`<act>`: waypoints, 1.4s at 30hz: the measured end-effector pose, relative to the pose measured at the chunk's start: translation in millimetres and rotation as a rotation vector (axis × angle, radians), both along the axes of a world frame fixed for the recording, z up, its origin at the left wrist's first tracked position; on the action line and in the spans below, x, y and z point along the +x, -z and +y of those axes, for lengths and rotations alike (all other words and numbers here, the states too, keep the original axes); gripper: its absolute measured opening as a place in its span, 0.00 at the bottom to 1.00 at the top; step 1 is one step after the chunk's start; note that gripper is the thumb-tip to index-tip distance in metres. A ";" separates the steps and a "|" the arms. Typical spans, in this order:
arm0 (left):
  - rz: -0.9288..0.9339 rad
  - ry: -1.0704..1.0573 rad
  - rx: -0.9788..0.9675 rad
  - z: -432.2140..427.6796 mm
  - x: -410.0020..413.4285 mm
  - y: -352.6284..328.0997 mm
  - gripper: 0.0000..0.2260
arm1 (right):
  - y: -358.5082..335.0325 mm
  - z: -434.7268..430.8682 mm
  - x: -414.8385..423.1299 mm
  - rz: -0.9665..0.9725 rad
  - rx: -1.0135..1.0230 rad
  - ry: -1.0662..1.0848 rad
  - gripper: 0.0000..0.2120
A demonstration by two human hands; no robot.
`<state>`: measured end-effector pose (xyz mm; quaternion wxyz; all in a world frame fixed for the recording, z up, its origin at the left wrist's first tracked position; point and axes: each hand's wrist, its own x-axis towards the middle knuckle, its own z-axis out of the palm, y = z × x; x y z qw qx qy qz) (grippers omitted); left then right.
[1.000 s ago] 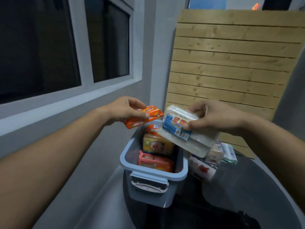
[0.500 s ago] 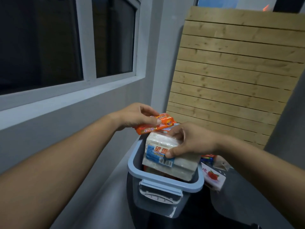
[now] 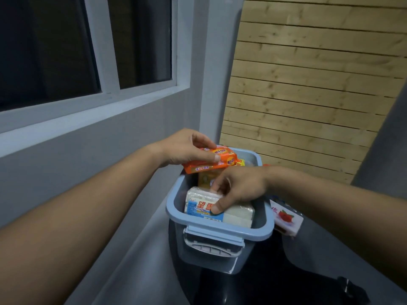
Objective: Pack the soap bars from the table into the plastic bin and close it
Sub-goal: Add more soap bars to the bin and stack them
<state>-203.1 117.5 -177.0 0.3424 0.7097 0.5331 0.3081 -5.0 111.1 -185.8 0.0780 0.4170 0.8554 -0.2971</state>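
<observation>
My right hand (image 3: 240,188) has lowered the white soap pack (image 3: 218,208) into the bin (image 3: 220,233), still gripping; left hand (image 3: 187,148) pinches the orange bar (image 3: 211,161). Seat flat before releasing.

Setting was a home interior corner: grey-painted wall (image 3: 123,137), dark sliding window (image 3: 66,47) above it, wooden slat panel (image 3: 308,84) beside the window.

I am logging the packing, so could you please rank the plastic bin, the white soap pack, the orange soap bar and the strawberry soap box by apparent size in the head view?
1. plastic bin
2. white soap pack
3. orange soap bar
4. strawberry soap box, though partly hidden, so unsure against the orange bar.
</observation>
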 end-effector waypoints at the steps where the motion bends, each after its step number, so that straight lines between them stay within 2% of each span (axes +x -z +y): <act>1: 0.008 0.000 0.004 0.1 0.4 0.6 0.22 | 1.3 1.6 -1.3 -0.020 -0.001 -0.004 0.19; 6: -0.001 -0.003 0.007 1.0 3.1 1.9 0.20 | 6.7 6.1 -3.4 -0.103 -0.010 -0.007 0.19; 10: 0.020 -0.008 0.014 -0.4 4.3 2.7 0.19 | 15.1 4.1 -8.4 -0.193 0.067 -0.059 0.22; 18: 0.051 -0.001 0.021 -0.5 4.2 2.8 0.22 | 14.4 3.2 -8.2 -0.169 0.084 -0.059 0.25; 25: 0.050 0.006 0.020 -2.9 6.5 1.8 0.21 | 13.4 7.4 -4.1 -0.163 0.078 -0.093 0.08; 27: 0.053 0.005 0.018 -2.8 6.7 2.0 0.21 | 14.6 7.0 -4.7 -0.152 0.085 -0.101 0.06; 32: 0.039 -0.001 0.025 -3.1 6.5 1.7 0.18 | -3.7 4.3 10.1 0.035 0.109 -0.027 0.06; 36: 0.047 0.012 0.024 -2.6 6.1 2.3 0.17 | -34.3 1.5 46.8 0.412 -0.119 0.109 0.11; 39: 0.073 0.038 0.015 -3.4 11.4 -0.2 0.16 | -42.9 9.2 67.5 0.645 0.028 0.292 0.11; 42: 0.127 0.101 0.008 -5.2 23.4 -1.7 0.17 | -33.6 16.9 73.7 0.623 0.181 0.300 0.13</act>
